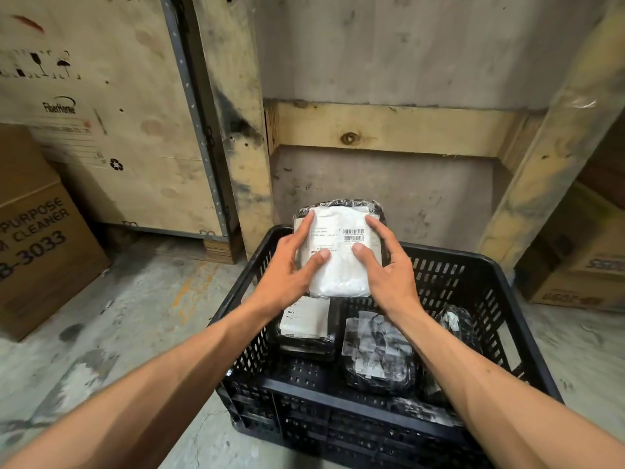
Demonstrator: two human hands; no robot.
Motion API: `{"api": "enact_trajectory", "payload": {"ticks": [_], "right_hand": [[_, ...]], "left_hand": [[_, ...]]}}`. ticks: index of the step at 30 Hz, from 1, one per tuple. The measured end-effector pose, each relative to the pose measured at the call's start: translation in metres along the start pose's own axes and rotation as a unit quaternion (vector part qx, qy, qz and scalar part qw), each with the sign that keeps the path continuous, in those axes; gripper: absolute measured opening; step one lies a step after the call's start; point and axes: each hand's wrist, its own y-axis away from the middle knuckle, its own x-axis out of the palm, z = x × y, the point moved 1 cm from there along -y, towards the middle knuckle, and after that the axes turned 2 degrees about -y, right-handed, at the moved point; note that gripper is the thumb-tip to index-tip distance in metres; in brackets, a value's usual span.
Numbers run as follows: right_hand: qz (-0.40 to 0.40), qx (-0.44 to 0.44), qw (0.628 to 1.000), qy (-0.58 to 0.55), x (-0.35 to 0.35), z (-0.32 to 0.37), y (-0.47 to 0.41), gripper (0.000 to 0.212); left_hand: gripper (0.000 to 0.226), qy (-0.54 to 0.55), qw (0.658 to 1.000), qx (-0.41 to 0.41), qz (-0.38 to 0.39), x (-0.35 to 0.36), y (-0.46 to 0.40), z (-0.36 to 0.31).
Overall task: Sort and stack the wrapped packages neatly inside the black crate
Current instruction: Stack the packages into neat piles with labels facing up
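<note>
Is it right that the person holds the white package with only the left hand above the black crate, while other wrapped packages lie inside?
Not quite. In the head view both hands hold the white package: the left hand on its left side and the right hand on its right. The rest is correct: it is above the black crate, and other wrapped packages lie inside.

Warehouse or storeroom: stained concrete floor (111, 319), plywood shipping crate (101, 113) with handling marks, cardboard cartons (37, 245), rough timber framing (389, 128), bare grey wall (389, 45).
</note>
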Motion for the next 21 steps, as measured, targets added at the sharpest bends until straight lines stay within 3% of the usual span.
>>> {"api": "enact_trajectory", "payload": {"ticks": [9,15,21], "right_hand": [[0.049,0.029,0.987,0.147,-0.003,-0.015,0.006,0.072],[0.057,0.066,0.981,0.175,0.003,-0.041,0.015,0.074],[0.140,0.177,0.932,0.284,0.007,-0.083,0.029,0.096]], "left_hand": [[0.060,-0.030,0.999,-0.038,0.006,-0.002,0.004,0.012],[0.063,-0.020,0.997,-0.072,0.026,-0.007,0.011,0.029],[0.070,-0.061,0.973,-0.210,0.069,-0.010,0.017,0.059]]}}
